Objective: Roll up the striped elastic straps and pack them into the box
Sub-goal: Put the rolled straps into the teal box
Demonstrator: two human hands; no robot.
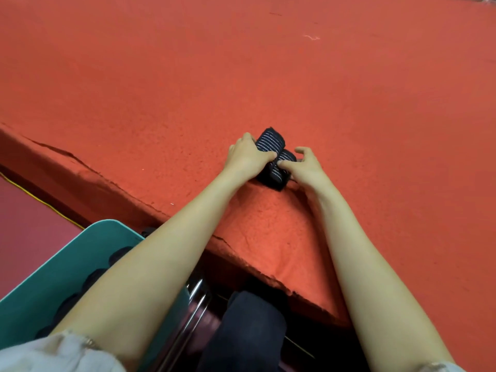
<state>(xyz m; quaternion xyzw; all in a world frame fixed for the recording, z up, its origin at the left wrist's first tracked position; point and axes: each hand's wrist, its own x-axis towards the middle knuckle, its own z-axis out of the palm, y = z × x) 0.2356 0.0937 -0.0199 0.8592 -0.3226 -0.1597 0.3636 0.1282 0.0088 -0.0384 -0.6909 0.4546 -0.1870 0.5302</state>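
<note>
Red felt table [322, 89] fills the view. At lower left, the teal box [40, 291] already holds several dark rolls [94, 276]. Mid-table, the left hand [247, 157] and right hand [306, 167] both pinch the striped strap [271, 142], apparently half-rolled and not yet packed.

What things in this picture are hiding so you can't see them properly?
1. Head view: striped elastic strap, near part covered by left hand and right hand.
2. Head view: dark rolls in teal box, mostly behind left forearm; number unclear.
3. Head view: teal box, cut off by the bottom-left edge.
</note>
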